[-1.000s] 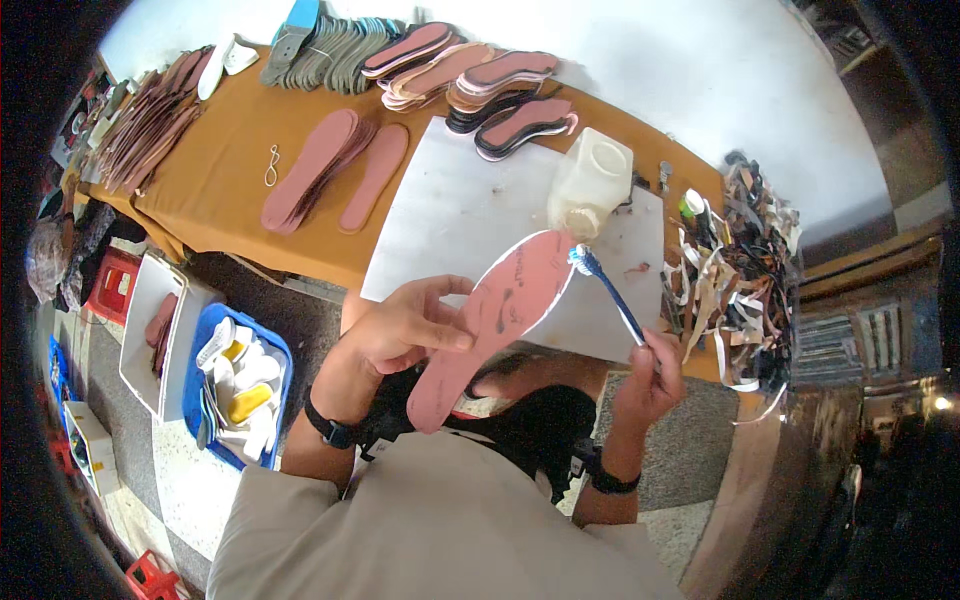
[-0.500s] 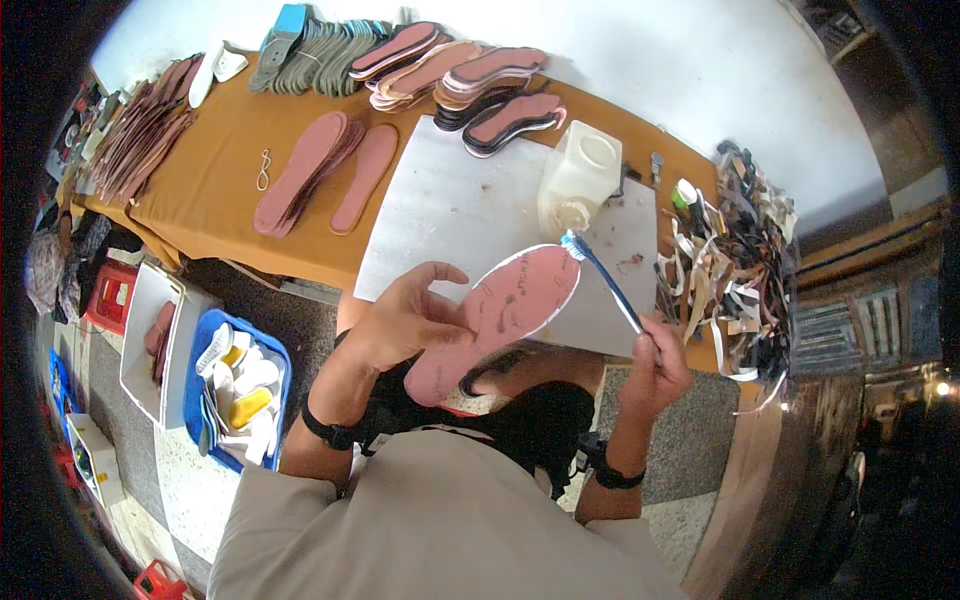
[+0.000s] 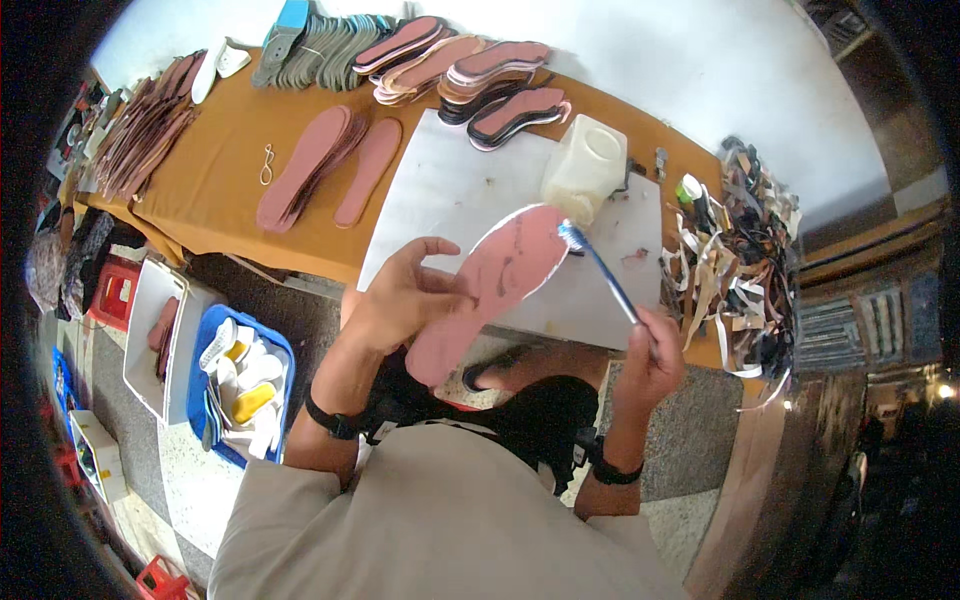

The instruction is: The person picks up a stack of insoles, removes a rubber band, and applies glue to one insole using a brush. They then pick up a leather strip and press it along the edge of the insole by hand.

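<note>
My left hand [image 3: 408, 300] is closed on a reddish-pink insole [image 3: 505, 270], gripped at its narrow middle between thumb and fingers. A white line runs along the insole's wide end, and dark marks show on its face. In my right hand [image 3: 652, 352] is a blue toothbrush [image 3: 606, 277], held by the handle. The white-coated bristles are at the right edge of the insole's wide end. Just beyond the insole, a translucent whitish plastic jug [image 3: 590, 160] lies on a white board [image 3: 440, 180], its opening partly hidden by the insole.
Stacked pink insoles [image 3: 310, 165] lie on the brown-covered table [image 3: 215, 175], with more piles along the wall. Leather strips [image 3: 745, 260] heap at the right. A blue basket [image 3: 287, 400] of white pieces and a white bin [image 3: 150, 345] stand at the lower left.
The insole has risen slightly, toward the jug. The toothbrush has shifted from beside the insole's tip down onto its right edge, and my right hand has moved slightly left.
</note>
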